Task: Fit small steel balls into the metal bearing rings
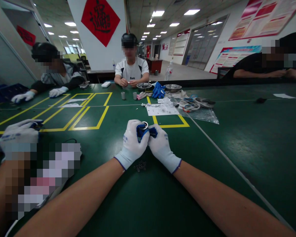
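My left hand (134, 141), in a white glove with blue finger coating, is closed around a small round metal part (145, 125) with a shiny circular rim. The rim faces up between the thumb and fingers. My right hand (160, 141), gloved the same way, presses up against it from the right. Its fingertips are pinched together at the part, and whatever they hold is hidden. Below both hands, several small metal rings (140, 166) lie in a loose cluster on the green table (148, 204).
Farther back lie a white paper sheet (161, 109), a blue glove (158, 90), a pile of gloves (196, 102), two metal bowls (172, 87) and two grey cylinders (123, 95). A co-worker's gloved hand (21, 133) is at left. Other people sit around the table.
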A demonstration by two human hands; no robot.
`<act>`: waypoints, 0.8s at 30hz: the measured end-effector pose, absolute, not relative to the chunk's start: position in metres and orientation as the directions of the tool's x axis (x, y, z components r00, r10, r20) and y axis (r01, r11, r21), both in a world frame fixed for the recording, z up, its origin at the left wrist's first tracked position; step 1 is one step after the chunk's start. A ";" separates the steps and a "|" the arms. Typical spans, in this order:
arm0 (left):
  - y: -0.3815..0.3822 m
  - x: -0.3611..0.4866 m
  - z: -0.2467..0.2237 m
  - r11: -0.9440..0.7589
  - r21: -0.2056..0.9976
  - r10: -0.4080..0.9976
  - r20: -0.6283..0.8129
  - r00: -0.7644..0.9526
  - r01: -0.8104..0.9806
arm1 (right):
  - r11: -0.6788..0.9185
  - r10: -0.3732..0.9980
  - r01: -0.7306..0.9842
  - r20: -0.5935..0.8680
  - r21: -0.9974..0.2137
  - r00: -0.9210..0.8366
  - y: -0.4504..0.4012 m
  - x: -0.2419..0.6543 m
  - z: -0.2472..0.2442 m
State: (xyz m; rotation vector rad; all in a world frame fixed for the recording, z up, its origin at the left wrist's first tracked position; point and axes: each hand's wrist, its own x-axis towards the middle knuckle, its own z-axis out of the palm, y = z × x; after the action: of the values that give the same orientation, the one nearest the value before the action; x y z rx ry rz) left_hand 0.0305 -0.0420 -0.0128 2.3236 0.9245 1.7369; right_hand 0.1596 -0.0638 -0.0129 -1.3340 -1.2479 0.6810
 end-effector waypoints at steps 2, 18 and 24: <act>-0.042 0.031 -0.013 -0.810 0.420 0.519 0.839 0.165 0.409 | 0.215 0.922 0.291 0.292 -0.932 0.255 -0.065 0.160 -0.013; -0.041 0.031 -0.013 -0.792 0.427 0.536 0.829 0.162 0.436 | 0.326 0.889 0.415 0.425 -0.849 0.172 -0.067 0.160 -0.012; -0.040 0.030 -0.013 -0.800 0.407 0.523 0.832 0.182 0.440 | 0.346 0.884 0.485 0.453 -0.803 0.118 -0.064 0.163 -0.017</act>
State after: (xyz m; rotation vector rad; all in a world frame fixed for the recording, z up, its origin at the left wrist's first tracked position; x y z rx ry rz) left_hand 0.0297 -0.0403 -0.0130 2.3571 0.9628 1.7100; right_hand 0.1630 -0.0642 -0.0169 -1.2920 -1.5246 0.4606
